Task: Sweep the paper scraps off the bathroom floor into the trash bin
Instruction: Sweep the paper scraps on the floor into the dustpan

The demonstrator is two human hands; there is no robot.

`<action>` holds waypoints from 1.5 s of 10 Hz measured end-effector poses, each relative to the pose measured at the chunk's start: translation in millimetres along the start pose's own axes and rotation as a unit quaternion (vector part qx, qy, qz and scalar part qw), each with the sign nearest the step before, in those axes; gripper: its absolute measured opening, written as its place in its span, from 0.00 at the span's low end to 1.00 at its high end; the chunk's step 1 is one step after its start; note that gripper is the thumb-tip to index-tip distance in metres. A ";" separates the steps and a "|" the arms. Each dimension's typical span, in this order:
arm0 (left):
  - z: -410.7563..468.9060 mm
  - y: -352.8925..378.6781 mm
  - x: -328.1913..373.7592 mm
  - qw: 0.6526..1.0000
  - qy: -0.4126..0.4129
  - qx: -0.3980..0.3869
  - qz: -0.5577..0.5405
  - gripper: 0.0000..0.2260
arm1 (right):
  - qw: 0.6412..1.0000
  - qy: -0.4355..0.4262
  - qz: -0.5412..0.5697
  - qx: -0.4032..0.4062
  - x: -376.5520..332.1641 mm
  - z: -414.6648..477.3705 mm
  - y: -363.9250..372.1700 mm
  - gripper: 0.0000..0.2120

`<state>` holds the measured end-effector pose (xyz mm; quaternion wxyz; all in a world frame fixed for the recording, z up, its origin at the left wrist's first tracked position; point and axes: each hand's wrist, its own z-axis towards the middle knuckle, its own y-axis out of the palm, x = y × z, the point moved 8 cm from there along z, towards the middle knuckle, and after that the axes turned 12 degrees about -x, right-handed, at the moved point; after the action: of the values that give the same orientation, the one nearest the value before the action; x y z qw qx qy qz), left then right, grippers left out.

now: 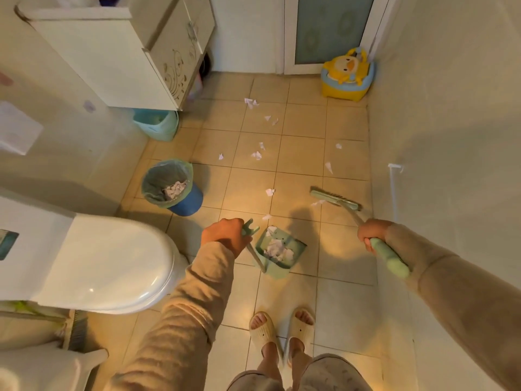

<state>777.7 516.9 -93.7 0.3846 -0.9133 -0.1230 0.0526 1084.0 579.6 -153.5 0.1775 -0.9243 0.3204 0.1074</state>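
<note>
My left hand [224, 234] grips the handle of a green dustpan [277, 253], which stands on the tiled floor and holds several white paper scraps. My right hand [372, 234] grips the green broom handle; the broom head [335, 198] rests on the floor to the right, touching one scrap [318, 203]. More paper scraps [256, 155] lie scattered over the tiles ahead, one [269, 192] just beyond the dustpan. The blue trash bin [172, 187], lined with a green bag and holding crumpled paper, stands to the left of the dustpan.
A white toilet [112, 263] with its lid down is at my left. A vanity cabinet [118, 57] and a teal bucket [158, 124] stand beyond the bin. A yellow duck potty [348, 76] sits in the far right corner by the door. My sandalled feet [282, 331] are below.
</note>
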 end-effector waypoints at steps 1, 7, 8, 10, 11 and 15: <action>4.6 -1.6 7.3 1.000 -0.005 -0.010 -0.001 0.16 | 0.996 0.051 -0.064 -0.020 10.9 13.6 15.1 0.13; 3.5 -5.9 6.7 1.000 0.009 -0.009 0.004 0.17 | 0.983 0.122 -0.070 -0.118 55.7 -57.7 39.1 0.19; 2.8 -4.9 5.9 1.000 0.009 -0.008 0.008 0.17 | 0.990 0.097 -0.061 -0.080 49.4 -56.5 23.5 0.19; 0.6 -15.7 15.9 1.000 0.017 0.018 -0.001 0.17 | 0.993 0.073 -0.094 0.001 17.1 -38.2 0.6 0.24; 5.0 -12.2 20.0 1.000 0.022 0.011 0.003 0.17 | 0.991 0.063 -0.117 -0.003 15.2 -16.6 18.3 0.30; 8.5 -7.0 2.4 1.000 0.004 -0.004 0.003 0.18 | 0.982 0.114 -0.031 -0.144 86.6 -31.0 115.3 0.10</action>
<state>777.1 528.1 -94.6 0.3811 -0.9156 -0.1187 0.0492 1080.7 434.9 -182.1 0.0081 -0.9558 0.2910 0.0403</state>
